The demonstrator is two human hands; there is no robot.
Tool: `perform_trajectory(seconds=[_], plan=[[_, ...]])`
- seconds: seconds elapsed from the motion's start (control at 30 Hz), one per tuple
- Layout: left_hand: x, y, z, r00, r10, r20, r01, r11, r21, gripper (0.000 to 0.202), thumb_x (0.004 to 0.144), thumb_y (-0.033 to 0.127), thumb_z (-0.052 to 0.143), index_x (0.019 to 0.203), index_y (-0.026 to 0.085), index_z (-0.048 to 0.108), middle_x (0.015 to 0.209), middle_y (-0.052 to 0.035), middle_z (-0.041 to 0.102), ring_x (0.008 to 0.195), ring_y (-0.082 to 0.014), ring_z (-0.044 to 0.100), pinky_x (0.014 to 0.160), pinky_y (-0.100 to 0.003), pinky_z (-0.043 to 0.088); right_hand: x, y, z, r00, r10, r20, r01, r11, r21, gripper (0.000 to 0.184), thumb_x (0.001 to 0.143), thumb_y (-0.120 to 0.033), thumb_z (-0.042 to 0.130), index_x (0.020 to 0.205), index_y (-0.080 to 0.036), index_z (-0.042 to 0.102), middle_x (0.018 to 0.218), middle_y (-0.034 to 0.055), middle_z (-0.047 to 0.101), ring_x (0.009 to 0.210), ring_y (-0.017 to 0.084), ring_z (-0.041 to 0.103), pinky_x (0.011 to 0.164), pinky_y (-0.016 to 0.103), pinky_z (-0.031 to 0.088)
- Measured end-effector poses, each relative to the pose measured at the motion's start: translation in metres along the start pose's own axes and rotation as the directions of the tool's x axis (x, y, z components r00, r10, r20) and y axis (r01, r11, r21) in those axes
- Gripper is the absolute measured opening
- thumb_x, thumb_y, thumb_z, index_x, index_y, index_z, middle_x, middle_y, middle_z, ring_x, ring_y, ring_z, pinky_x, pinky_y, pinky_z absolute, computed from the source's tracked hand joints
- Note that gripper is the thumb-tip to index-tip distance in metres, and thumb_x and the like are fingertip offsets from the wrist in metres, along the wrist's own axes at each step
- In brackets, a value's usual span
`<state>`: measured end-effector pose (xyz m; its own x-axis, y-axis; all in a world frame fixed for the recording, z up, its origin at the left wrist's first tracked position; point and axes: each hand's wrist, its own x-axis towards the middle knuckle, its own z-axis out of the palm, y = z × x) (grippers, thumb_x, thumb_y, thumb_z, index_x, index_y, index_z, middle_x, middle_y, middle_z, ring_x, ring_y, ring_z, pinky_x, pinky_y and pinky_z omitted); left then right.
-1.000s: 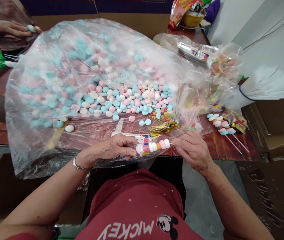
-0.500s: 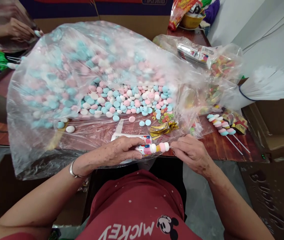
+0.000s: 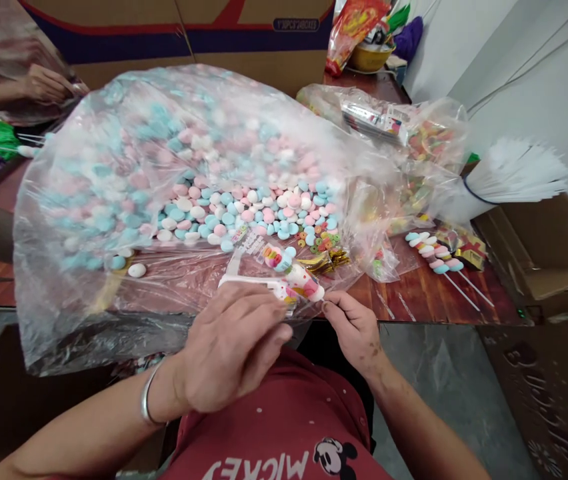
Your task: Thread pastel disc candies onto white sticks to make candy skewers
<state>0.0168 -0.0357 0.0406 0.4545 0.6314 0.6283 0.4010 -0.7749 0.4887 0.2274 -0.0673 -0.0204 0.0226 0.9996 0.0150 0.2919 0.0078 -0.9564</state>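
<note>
A marshmallow skewer (image 3: 304, 281) sits in a clear bag with coloured print, tilted with its upper end toward the heap of sweets. My right hand (image 3: 353, 328) pinches its lower end between thumb and fingertips. To the left, my left hand (image 3: 239, 347) is raised palm down, fingers stretched and thumb apart, nothing seen in it. Its fingertips overlap a stack of printed bags (image 3: 244, 280) on the table edge; whether they touch is hard to tell. Just behind the skewer lie gold twist ties (image 3: 327, 261) and small ring-shaped sweets (image 3: 321, 237).
A big clear plastic bag (image 3: 84, 200) spills pink, white and blue sweets (image 3: 224, 210). Finished-looking skewers (image 3: 434, 252) lie at the right, near a tub of white sticks (image 3: 514, 177) and an open carton (image 3: 559, 240). Another person's hand (image 3: 49, 83) works at the far left.
The skewer has gone into the printed bag and now tilts up and left. My left hand has let go and drawn back toward my body. My right hand has shifted left.
</note>
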Motion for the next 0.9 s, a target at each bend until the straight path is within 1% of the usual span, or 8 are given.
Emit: perform_trajectory(seconds=[0.07,0.13,0.2,0.27,0.37,0.53,0.73,0.9], plan=[[-0.009,-0.002,0.004,0.943,-0.311,-0.123,0.293,0.945,-0.142,0.008,0.087,0.018,0.064,0.095,0.020,0.063,0.079,-0.0026,0.068,0.074,-0.0164,0.063,0.072,-0.030,0.052,-0.001,0.001,0.005,0.998,-0.005,-0.055,0.008,0.999,0.044,0.022,0.089,-0.032,0.055,0.078,-0.018,0.067,0.064,-0.0025,0.058,0.060,0.011,0.050,0.058,0.020,0.043],[-0.012,-0.013,0.013,0.772,-0.632,-0.074,0.539,0.711,-0.452,0.018,0.084,0.030,0.070,0.095,0.018,0.063,0.079,-0.0023,0.069,0.071,-0.0154,0.064,0.066,-0.028,0.052,-0.002,0.001,0.010,0.996,-0.029,-0.081,0.035,0.997,0.070,0.022,0.089,-0.032,0.056,0.076,-0.018,0.066,0.064,-0.0022,0.058,0.060,0.011,0.051,0.059,0.020,0.044],[-0.007,-0.026,0.021,0.621,-0.784,0.021,0.531,0.401,-0.746,0.033,0.075,0.042,0.079,0.088,0.017,0.062,0.081,-0.0038,0.071,0.076,-0.0174,0.068,0.070,-0.029,0.055,-0.003,0.002,0.017,0.994,-0.069,-0.082,0.075,0.994,0.082,0.021,0.089,-0.031,0.055,0.076,-0.018,0.067,0.066,-0.0016,0.060,0.061,0.011,0.053,0.060,0.020,0.045],[0.003,-0.034,0.027,0.554,-0.832,0.032,0.389,0.225,-0.894,0.045,0.063,0.047,0.087,0.087,0.017,0.063,0.087,-0.0056,0.074,0.084,-0.0198,0.070,0.076,-0.031,0.057,-0.003,0.003,0.024,0.993,-0.101,-0.066,0.106,0.991,0.078,0.021,0.089,-0.029,0.055,0.077,-0.018,0.067,0.067,-0.0011,0.062,0.062,0.011,0.055,0.060,0.020,0.045],[0.018,-0.034,0.034,0.511,-0.858,0.052,0.268,0.101,-0.958,0.049,0.057,0.043,0.091,0.090,0.017,0.066,0.087,-0.0054,0.075,0.081,-0.0197,0.073,0.076,-0.032,0.059,-0.002,0.001,0.039,0.993,-0.114,-0.025,0.116,0.991,0.069,0.020,0.089,-0.029,0.053,0.080,-0.018,0.068,0.070,-0.0003,0.065,0.063,0.011,0.057,0.062,0.021,0.046],[0.025,-0.027,0.050,0.500,-0.856,0.133,0.266,0.006,-0.964,0.039,0.061,0.034,0.088,0.085,0.016,0.062,0.060,0.0039,0.065,0.049,-0.0115,0.062,0.047,-0.021,0.050,0.003,-0.001,0.057,0.997,-0.072,0.027,0.069,0.993,0.099,0.026,0.090,-0.032,0.051,0.070,-0.018,0.060,0.059,-0.0037,0.050,0.055,0.009,0.046,0.055,0.020,0.040],[0.027,-0.046,0.047,0.473,-0.869,0.147,0.206,-0.053,-0.977,0.038,0.057,0.030,0.090,0.076,0.015,0.060,0.056,0.0061,0.057,0.045,-0.0071,0.055,0.044,-0.018,0.045,-0.007,0.004,0.045,0.993,-0.085,0.079,0.087,0.996,-0.031,0.020,0.090,-0.030,0.052,0.097,-0.019,0.066,0.071,-0.0009,0.063,0.060,0.011,0.054,0.060,0.021,0.045],[0.027,-0.042,0.053,0.518,-0.831,0.203,0.198,-0.114,-0.974,0.039,0.060,0.030,0.089,0.070,0.016,0.054,0.050,0.0094,0.047,0.037,-0.0025,0.042,0.036,-0.015,0.034,-0.007,0.003,0.048,0.986,-0.157,0.059,0.164,0.977,-0.134,0.021,0.093,-0.028,0.047,0.082,-0.019,0.063,0.059,-0.0037,0.053,0.052,0.009,0.047,0.055,0.020,0.040]])
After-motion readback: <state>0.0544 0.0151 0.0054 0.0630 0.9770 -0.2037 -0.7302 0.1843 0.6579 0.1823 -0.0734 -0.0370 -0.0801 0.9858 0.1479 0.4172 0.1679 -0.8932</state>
